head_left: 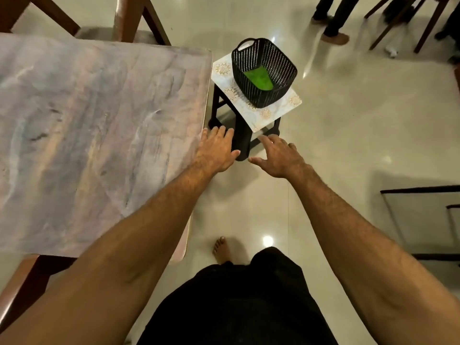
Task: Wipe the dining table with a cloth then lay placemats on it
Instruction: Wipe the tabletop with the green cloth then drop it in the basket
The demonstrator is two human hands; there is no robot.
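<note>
The table (99,133), with its grey, marble-patterned top, fills the left of your view, and a wooden chair (139,18) stands at its far edge. Your left hand (216,150) lies flat at the table's right edge, close to the far right corner. Its fingers (220,131) are straight and spread and hold nothing. Whether the palm touches the top, you cannot tell. Just beyond that far right corner stands a black stool (224,105) carrying a pale patterned placemat (263,113). A black basket (273,58) sits on the placemat, and the green cloth (257,79) lies in the basket's bottom. Your right hand (278,158) hovers over the floor just short of the stool, fingers loosely spread, gripping nothing. Other people's legs (331,18) stand on the floor well beyond the stool.
</note>
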